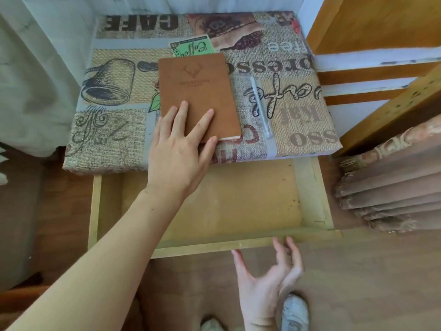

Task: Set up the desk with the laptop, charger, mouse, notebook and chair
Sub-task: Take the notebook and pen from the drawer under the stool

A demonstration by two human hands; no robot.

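A brown notebook with a stamped deer emblem lies closed on the desk, which wears a coffee-print cloth. My left hand rests flat on the notebook's near corner, fingers spread. A clear pen lies just right of the notebook. Under the desk's front edge a wooden drawer is pulled out and shows a bare bottom. My right hand hovers open at the drawer's front rail, fingertips near the wood, holding nothing. No laptop, charger, mouse or chair is in view.
A yellow wooden shelf unit stands at the right. A stack of brown patterned folded fabric sits at the right of the drawer. White curtain hangs at the left. My shoes stand on the wooden floor below.
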